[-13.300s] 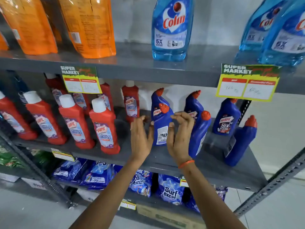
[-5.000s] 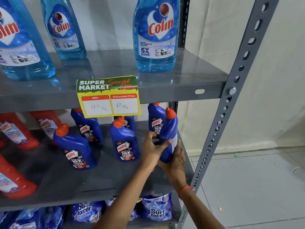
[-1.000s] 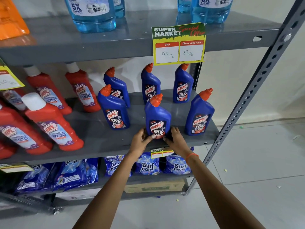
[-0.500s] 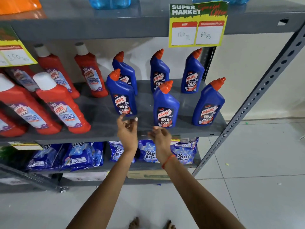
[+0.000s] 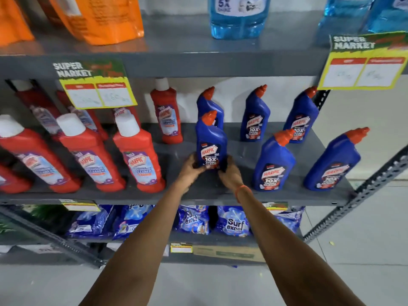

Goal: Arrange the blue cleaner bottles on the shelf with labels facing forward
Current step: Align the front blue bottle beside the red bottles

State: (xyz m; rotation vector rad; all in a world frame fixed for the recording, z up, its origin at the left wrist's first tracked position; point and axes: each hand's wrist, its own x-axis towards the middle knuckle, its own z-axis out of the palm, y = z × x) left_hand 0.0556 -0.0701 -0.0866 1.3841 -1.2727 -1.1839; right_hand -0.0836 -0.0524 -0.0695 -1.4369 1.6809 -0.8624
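Head view: the left hand [image 5: 191,167] and right hand [image 5: 228,173] clasp the base of one dark blue plastic cleaner bottle with an orange-red angled cap [image 5: 210,142] from both sides — it stands upright on the grey metal middle shelf [image 5: 220,191], its label facing forward. Five more blue cleaner bottles [image 5: 273,162] stand behind it and to its right, labels forward. Red bottles with white caps [image 5: 136,155] fill the shelf's left part — a yellow price tag [image 5: 97,89] hangs above them.
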